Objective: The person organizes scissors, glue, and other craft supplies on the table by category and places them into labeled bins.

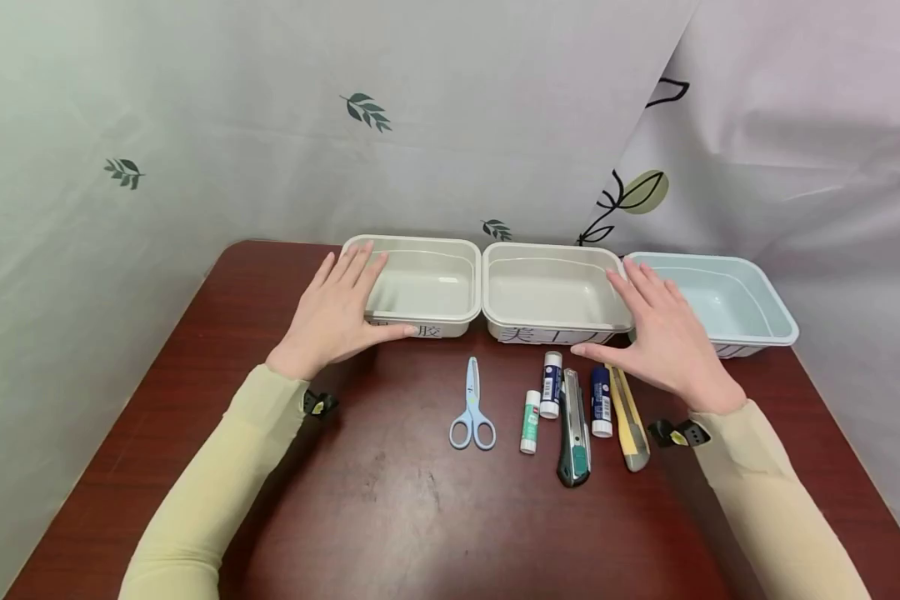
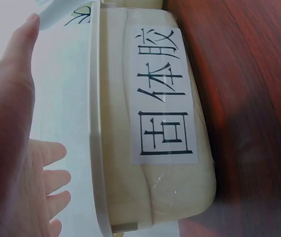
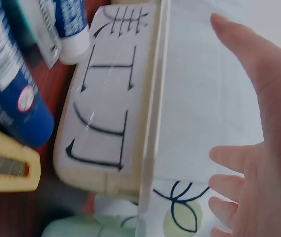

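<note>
My left hand (image 1: pixel 336 315), fingers straight and thumb spread, is over the left end of a cream plastic bin (image 1: pixel 450 318); its front label (image 2: pixel 164 96) carries large black characters. My right hand (image 1: pixel 667 337) is spread with straight fingers between a second cream bin (image 1: pixel 540 322) and a light blue bin (image 1: pixel 761 340). Neither hand holds anything, and whether they touch the rims I cannot tell. Nearest the right hand lie a yellow utility knife (image 1: pixel 628 421) and a dark blue glue stick (image 1: pixel 602 400), the knife's upper end partly covered by that hand.
Light blue scissors (image 1: pixel 472 408) lie before the two cream bins. To their right are a green glue stick (image 1: pixel 529 423), a blue-and-white glue stick (image 1: pixel 551 387) and a grey-and-green utility knife (image 1: pixel 573 433). A patterned curtain (image 1: pixel 420 167) hangs behind the dark red table (image 1: pixel 390 517).
</note>
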`<control>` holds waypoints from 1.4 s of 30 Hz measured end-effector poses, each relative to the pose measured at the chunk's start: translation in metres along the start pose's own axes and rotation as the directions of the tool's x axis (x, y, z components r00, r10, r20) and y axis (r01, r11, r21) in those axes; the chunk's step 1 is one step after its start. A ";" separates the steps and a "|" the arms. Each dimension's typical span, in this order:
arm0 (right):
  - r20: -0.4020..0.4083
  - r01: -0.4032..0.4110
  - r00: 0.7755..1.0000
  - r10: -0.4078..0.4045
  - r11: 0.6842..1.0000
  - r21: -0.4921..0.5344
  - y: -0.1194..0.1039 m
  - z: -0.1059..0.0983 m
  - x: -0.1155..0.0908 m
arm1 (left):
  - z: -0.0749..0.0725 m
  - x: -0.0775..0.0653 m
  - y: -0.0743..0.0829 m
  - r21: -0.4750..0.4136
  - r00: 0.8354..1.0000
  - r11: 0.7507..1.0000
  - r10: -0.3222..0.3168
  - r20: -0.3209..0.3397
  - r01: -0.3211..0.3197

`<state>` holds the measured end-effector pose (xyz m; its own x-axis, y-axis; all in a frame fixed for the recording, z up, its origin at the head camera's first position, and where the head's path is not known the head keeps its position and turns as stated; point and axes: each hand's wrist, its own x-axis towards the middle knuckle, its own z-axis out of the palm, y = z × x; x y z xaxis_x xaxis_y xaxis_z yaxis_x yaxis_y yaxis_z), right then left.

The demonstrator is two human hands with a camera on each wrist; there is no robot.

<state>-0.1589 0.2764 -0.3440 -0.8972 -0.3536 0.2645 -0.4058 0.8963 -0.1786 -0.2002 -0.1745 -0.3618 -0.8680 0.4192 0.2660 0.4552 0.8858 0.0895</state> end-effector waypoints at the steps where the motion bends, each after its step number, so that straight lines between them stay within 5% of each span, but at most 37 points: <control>1: -0.004 0.009 1.000 -0.009 1.000 0.014 -0.002 -0.001 0.000 | 0.000 0.000 0.000 -0.006 1.000 1.000 0.002 -0.007 -0.002; 16: 0.035 0.029 0.999 -0.035 0.987 0.157 -0.035 -0.010 0.001 | -0.005 0.005 -0.004 -0.123 0.993 0.992 0.021 -0.116 -0.036; 28: 0.053 0.096 0.993 -0.108 0.975 0.203 -0.058 -0.004 -0.008 | 0.001 0.005 -0.030 -0.110 0.995 0.989 -0.098 0.034 0.101; 42: 0.126 0.150 0.976 -0.176 0.969 0.196 -0.080 0.020 -0.018 | 0.013 0.007 -0.044 -0.134 0.984 0.979 -0.138 0.114 0.152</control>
<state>-0.1138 0.2057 -0.3529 -0.8264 -0.5367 0.1704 -0.5616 0.7635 -0.3190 -0.2285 -0.2080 -0.3766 -0.9393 0.3133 0.1398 0.3400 0.9047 0.2568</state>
